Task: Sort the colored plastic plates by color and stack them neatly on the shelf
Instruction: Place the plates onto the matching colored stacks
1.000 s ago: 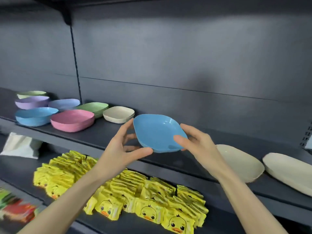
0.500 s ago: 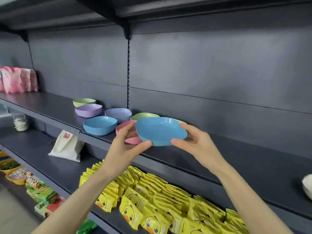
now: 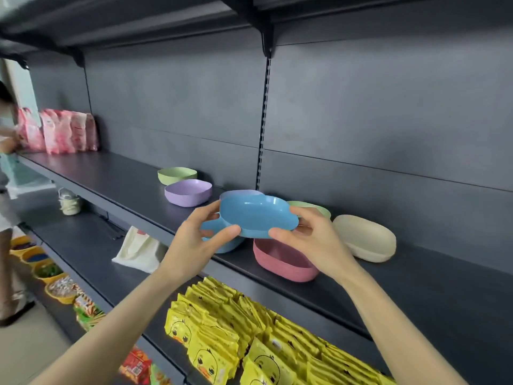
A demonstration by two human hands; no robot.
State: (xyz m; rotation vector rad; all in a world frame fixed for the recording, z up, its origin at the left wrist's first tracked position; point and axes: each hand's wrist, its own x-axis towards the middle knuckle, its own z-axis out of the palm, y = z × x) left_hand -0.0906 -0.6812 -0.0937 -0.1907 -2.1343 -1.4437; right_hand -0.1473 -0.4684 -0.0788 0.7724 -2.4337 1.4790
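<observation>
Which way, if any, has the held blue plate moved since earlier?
Yes, the blue plate moved left: it was well right of the pink stack, now it overlaps that and the blue stack.

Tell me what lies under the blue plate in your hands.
A second blue plate rests on the shelf below the held blue plate, beside a pink plate stack. The held plate and left hand cover most of it.

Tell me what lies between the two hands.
Head view: a blue plate, its rim pinched by the left hand on one side and the right hand on the other.
</observation>
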